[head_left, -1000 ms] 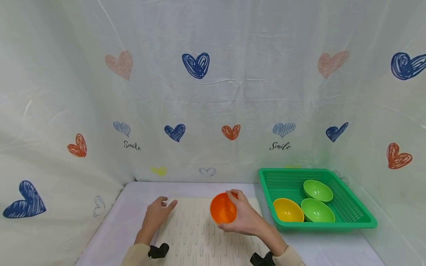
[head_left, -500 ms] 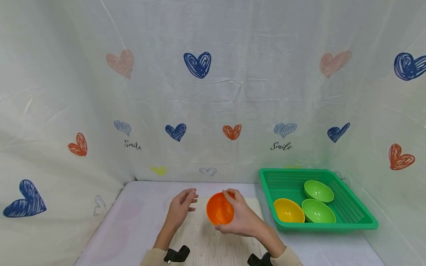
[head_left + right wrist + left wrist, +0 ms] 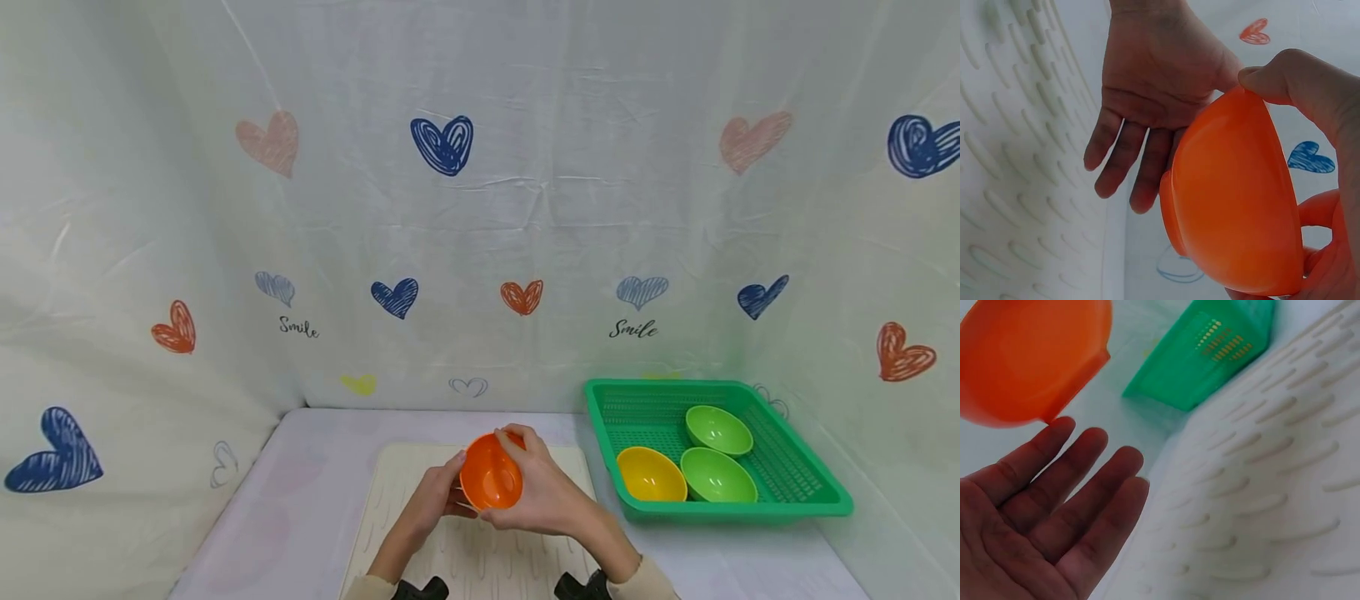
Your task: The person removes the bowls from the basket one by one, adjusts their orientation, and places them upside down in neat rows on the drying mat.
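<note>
My right hand (image 3: 543, 492) grips an orange bowl (image 3: 491, 479) by its rim, above a cream ribbed mat (image 3: 401, 467). The bowl is tilted, its inside turned towards the head camera. Close in from the left comes my left hand (image 3: 427, 500), palm towards the bowl's outside. In the left wrist view its fingers (image 3: 1091, 531) are extended, one fingertip at the bowl's foot. The right wrist view shows the left hand (image 3: 1147, 87) behind the bowl (image 3: 1232, 200), its thumb hidden; whether it bears any weight I cannot tell.
A green plastic basket (image 3: 750, 510) stands to the right of the mat. In it are a yellow bowl (image 3: 651, 475) and two light green bowls, one nearer (image 3: 718, 475) and one farther back (image 3: 718, 430). A heart-printed sheet (image 3: 465, 233) hangs behind the table.
My left hand has moved right, from the mat's left edge to beside the bowl. My right hand has shifted the orange bowl slightly left. The basket and its bowls have stayed put.
</note>
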`<state>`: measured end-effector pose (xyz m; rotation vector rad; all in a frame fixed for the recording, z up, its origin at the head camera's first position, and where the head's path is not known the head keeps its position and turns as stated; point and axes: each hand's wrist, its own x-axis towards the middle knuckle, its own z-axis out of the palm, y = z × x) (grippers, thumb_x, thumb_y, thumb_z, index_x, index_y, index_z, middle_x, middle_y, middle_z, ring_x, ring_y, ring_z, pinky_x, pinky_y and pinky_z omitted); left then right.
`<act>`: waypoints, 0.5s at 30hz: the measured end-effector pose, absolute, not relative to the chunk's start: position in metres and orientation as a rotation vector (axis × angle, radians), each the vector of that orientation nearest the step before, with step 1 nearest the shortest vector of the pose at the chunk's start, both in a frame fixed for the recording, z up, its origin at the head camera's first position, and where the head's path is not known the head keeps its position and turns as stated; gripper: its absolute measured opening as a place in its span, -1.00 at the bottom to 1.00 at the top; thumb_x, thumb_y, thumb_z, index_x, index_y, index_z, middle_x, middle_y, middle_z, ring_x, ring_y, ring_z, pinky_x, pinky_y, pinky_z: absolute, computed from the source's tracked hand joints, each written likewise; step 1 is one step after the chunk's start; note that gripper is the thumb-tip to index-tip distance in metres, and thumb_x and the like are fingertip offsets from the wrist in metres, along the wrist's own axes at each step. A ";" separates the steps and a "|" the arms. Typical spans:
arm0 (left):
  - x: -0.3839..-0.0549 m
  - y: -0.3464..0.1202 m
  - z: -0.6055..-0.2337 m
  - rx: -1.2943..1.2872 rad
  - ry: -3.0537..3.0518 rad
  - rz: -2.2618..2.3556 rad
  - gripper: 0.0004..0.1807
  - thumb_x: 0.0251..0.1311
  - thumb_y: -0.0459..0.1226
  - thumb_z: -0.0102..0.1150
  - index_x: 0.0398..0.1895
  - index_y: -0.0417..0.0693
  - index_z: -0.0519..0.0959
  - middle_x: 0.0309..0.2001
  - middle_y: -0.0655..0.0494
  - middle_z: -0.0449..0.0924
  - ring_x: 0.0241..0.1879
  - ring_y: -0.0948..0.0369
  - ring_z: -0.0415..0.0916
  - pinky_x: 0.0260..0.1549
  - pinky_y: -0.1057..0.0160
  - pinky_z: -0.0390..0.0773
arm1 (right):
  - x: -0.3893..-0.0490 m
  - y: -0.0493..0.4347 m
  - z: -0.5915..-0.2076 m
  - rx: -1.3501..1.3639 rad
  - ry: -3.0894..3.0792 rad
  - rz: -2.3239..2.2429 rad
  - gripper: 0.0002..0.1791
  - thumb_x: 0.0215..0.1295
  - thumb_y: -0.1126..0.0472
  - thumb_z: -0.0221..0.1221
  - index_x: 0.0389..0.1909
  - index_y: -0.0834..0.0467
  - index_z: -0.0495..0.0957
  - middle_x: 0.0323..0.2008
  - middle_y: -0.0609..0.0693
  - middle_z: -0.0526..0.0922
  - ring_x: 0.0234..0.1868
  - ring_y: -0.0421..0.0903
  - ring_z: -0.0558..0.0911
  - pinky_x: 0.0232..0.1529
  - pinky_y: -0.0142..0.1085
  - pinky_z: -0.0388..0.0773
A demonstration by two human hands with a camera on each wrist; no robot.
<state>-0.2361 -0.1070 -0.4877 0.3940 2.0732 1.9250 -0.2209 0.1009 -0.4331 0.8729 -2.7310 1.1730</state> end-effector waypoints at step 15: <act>-0.236 -0.106 -0.492 0.429 1.791 1.990 -0.26 0.40 0.23 -0.32 0.33 -0.15 0.33 0.09 -0.21 0.58 -0.17 0.05 0.70 -0.15 0.08 0.67 | -0.219 0.102 -0.431 0.894 -2.754 1.086 0.11 -0.15 -0.21 0.41 0.42 0.20 0.20 0.35 0.08 0.14 0.14 0.00 0.42 -0.13 -0.27 0.65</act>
